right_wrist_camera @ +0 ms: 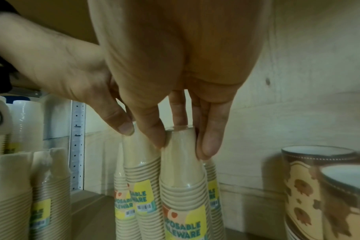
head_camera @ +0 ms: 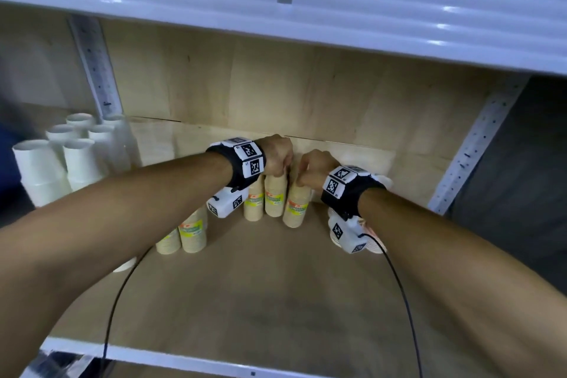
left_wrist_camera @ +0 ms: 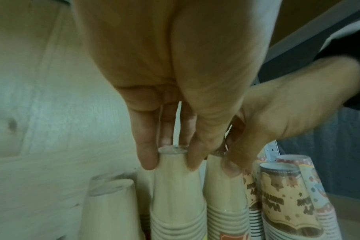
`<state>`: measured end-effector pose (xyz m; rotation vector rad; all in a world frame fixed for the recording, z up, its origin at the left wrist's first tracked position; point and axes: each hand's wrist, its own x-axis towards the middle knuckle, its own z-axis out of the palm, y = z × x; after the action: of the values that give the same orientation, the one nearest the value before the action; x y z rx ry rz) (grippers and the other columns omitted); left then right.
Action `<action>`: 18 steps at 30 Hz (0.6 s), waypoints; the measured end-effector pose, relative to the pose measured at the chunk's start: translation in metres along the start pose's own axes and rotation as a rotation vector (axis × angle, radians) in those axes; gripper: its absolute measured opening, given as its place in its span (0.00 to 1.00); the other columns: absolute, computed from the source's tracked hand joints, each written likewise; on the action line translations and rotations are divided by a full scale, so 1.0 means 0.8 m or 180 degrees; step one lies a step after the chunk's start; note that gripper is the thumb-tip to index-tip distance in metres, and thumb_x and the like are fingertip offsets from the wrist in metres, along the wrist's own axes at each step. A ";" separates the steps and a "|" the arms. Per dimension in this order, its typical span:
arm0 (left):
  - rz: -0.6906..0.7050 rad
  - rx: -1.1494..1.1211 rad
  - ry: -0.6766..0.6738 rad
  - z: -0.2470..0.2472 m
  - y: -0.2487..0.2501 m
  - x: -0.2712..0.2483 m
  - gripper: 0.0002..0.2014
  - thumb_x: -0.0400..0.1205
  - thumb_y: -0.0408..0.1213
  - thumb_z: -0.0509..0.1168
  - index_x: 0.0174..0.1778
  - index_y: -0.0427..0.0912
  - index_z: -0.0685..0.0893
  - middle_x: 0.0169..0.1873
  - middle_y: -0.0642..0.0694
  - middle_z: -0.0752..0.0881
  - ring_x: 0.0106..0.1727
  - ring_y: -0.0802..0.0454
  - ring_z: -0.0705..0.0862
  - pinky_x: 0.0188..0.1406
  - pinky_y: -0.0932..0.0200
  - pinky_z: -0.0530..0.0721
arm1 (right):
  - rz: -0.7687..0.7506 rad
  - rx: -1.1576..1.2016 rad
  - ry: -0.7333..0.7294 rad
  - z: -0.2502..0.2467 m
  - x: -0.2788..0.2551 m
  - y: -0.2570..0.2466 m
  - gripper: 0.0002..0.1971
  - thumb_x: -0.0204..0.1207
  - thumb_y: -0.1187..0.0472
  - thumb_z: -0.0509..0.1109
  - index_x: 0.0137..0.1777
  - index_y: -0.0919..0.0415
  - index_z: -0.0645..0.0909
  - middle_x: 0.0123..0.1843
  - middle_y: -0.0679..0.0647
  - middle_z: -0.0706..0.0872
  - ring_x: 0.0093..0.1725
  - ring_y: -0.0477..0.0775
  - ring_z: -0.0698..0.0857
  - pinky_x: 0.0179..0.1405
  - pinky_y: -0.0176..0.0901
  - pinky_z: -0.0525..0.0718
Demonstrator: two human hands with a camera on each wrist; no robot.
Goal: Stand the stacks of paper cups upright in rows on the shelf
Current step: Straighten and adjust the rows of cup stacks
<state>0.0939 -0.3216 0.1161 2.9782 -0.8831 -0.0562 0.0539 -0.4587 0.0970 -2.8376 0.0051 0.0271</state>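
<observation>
L hand & R hand each pinch a kraft stack top, upright at shelf rear. Tall, narrow-topped; a sideways nudge could domino neighbors.

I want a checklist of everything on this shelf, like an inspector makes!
Surface: wooden shelf, bare at the front.
Job's things: brown cup stacks upright near the back; more brown stacks at left.
Clutter: white cup stacks far left; patterned cup stacks at right.
Hands: left hand and right hand each pinch one stack's top.
Cables: black cables hang from both wrists.
Surroundings: white upper shelf, wood back panel.
</observation>
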 end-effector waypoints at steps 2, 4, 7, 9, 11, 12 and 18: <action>0.0011 -0.0009 -0.0013 0.004 -0.001 0.006 0.11 0.75 0.30 0.71 0.52 0.42 0.89 0.42 0.47 0.84 0.47 0.45 0.85 0.41 0.57 0.83 | -0.0047 -0.0021 0.0037 0.002 0.003 0.002 0.14 0.73 0.61 0.75 0.58 0.65 0.86 0.58 0.61 0.87 0.57 0.61 0.86 0.48 0.44 0.83; 0.0025 -0.0029 -0.0047 0.008 -0.003 0.010 0.12 0.75 0.30 0.72 0.54 0.41 0.89 0.43 0.47 0.84 0.49 0.44 0.86 0.45 0.56 0.86 | -0.0097 -0.0054 0.0085 0.005 0.007 0.005 0.13 0.74 0.62 0.74 0.57 0.66 0.86 0.58 0.62 0.86 0.58 0.62 0.85 0.51 0.46 0.84; 0.0039 -0.0039 -0.0071 0.013 -0.005 0.016 0.12 0.75 0.30 0.72 0.55 0.40 0.89 0.47 0.45 0.87 0.49 0.44 0.86 0.46 0.55 0.86 | -0.0141 -0.0059 0.0086 0.011 0.017 0.008 0.13 0.74 0.61 0.73 0.57 0.66 0.86 0.58 0.62 0.85 0.58 0.63 0.85 0.49 0.45 0.82; 0.0035 -0.0010 -0.0066 0.015 -0.006 0.019 0.12 0.76 0.30 0.72 0.55 0.40 0.89 0.50 0.42 0.88 0.50 0.43 0.86 0.46 0.54 0.85 | -0.0141 -0.0065 0.0079 0.017 0.025 0.010 0.13 0.73 0.60 0.74 0.57 0.63 0.86 0.57 0.60 0.86 0.57 0.61 0.85 0.43 0.43 0.79; 0.0002 0.0054 -0.0066 0.017 -0.006 0.022 0.12 0.76 0.30 0.72 0.56 0.39 0.88 0.51 0.41 0.88 0.50 0.42 0.87 0.45 0.54 0.85 | -0.0088 -0.0048 0.0113 0.021 0.032 0.010 0.14 0.72 0.59 0.74 0.56 0.61 0.86 0.56 0.58 0.86 0.56 0.59 0.85 0.40 0.41 0.76; -0.0017 0.0087 -0.0070 0.018 -0.005 0.023 0.12 0.77 0.30 0.72 0.57 0.38 0.88 0.52 0.40 0.87 0.50 0.42 0.87 0.43 0.55 0.84 | -0.0062 -0.0039 0.0122 0.023 0.035 0.011 0.14 0.72 0.59 0.74 0.56 0.61 0.86 0.56 0.58 0.86 0.55 0.59 0.85 0.40 0.40 0.76; -0.0080 0.0185 -0.0130 0.022 -0.001 0.028 0.14 0.79 0.31 0.70 0.61 0.34 0.86 0.55 0.37 0.86 0.53 0.41 0.87 0.39 0.58 0.79 | -0.0029 0.0023 0.0109 0.028 0.044 0.009 0.14 0.67 0.52 0.72 0.53 0.53 0.85 0.52 0.54 0.87 0.49 0.56 0.86 0.39 0.42 0.79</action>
<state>0.1122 -0.3339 0.0981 3.0528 -0.8665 -0.0939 0.0886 -0.4592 0.0725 -2.8305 -0.0004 -0.0236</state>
